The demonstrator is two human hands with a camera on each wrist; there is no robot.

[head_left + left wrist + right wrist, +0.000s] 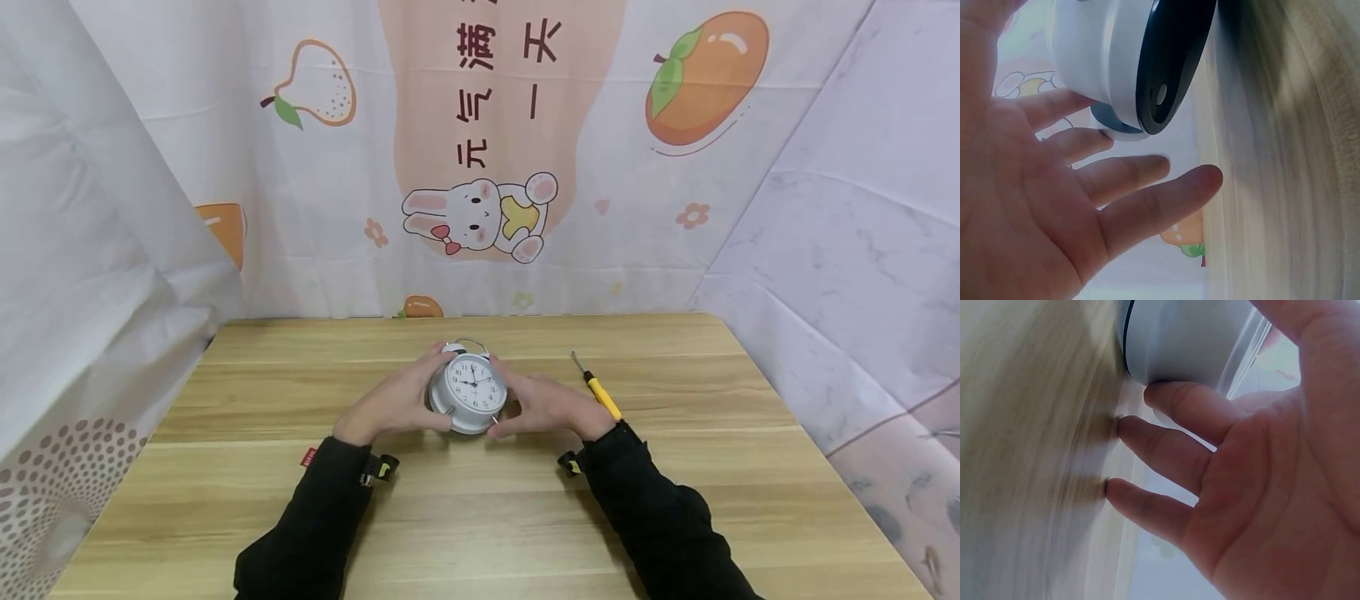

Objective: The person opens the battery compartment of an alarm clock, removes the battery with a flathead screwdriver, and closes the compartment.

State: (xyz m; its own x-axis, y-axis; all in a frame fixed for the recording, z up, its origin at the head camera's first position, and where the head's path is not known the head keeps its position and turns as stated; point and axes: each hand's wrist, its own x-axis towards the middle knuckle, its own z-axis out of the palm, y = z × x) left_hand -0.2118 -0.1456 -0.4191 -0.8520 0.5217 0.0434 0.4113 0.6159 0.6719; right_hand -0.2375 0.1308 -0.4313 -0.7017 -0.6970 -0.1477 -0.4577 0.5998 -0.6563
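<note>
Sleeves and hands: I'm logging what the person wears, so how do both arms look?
The left sleeve and right sleeve are long and black, ending at the wrists. The left hand and right hand wear no gloves. Each wrist bears a small black device, left and right, with yellow markings. A red tag shows beside the left cuff.

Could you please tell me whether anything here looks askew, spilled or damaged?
The curtain looks askew: its printed rabbit and writing are turned sideways. The clock tilts back, face upward, odd for a standing clock, but it is being held. I see no spill or damage.
</note>
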